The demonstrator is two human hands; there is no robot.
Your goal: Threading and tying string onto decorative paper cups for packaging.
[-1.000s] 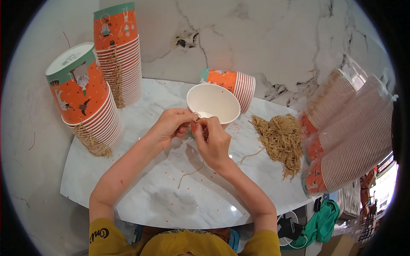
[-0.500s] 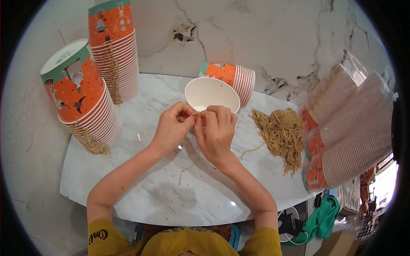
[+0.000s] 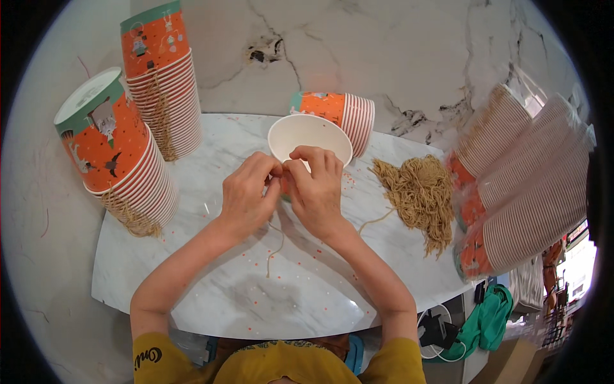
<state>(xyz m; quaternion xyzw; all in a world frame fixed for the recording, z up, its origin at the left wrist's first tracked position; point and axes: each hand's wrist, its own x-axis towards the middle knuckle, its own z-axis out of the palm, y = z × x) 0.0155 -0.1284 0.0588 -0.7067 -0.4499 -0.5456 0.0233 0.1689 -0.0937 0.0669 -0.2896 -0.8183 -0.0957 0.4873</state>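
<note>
Straight ahead, a paper bucket (image 3: 309, 131) leans tilted, its white inside showing. At its near rim, my left hand (image 3: 248, 192) and my right hand (image 3: 316, 192) meet with fingertips pinched close together. They work on a tan string (image 3: 276, 248), whose loose tail runs out below my left hand onto the table. The short piece between the fingertips is mostly hidden by the fingers. Behind my right hand, only a little of the bucket's coloured outside shows. A tangled heap of tan strings (image 3: 423, 198) lies to the right, one strand straying toward my right wrist.
Two tall stacks of upturned orange paper buckets, a near one (image 3: 131, 160) and a far one (image 3: 163, 89), stand at left with strings hanging on them. A smaller stack (image 3: 357, 121) lies behind the bucket. Plastic-wrapped bucket stacks (image 3: 531, 211) lean at right. Orange bits dot the marble table (image 3: 211, 307).
My fingertips have drawn closer together at the bucket rim, and the string between them is now mostly covered. The whole view has shifted slightly.
</note>
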